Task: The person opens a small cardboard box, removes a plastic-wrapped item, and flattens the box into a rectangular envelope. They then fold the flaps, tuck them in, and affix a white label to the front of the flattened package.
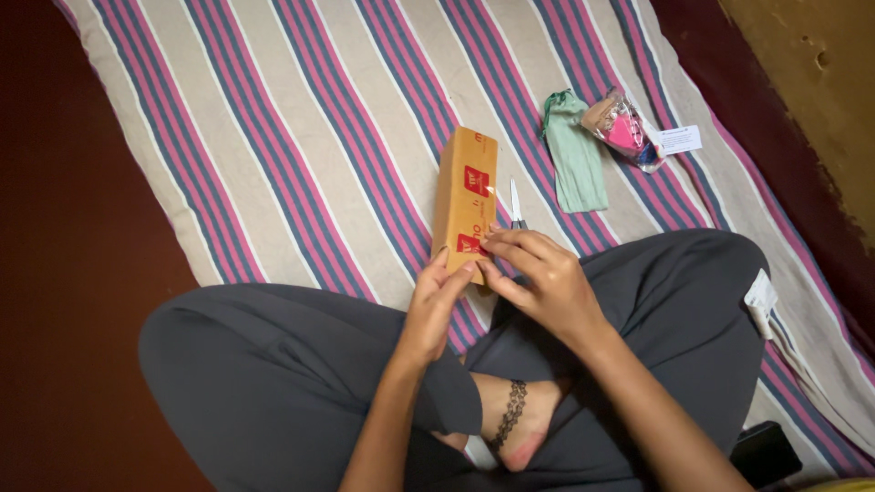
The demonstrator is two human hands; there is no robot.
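A long brown cardboard box (464, 196) with red labels stands on edge on the striped cloth in front of my crossed legs. My left hand (432, 305) rests its fingertips against the near end of the box. My right hand (536, 276) touches the same near end, its fingers pinching at the tape or edge there. A pair of scissors (516, 204) lies just right of the box, its handles hidden behind my right hand.
A striped cloth (301, 118) covers the floor. A pale green drawstring pouch (575, 152) and a clear packet with pink items (623, 130) lie farther right, with a white card (681, 139) beside them. A dark object (764, 453) sits by my right knee.
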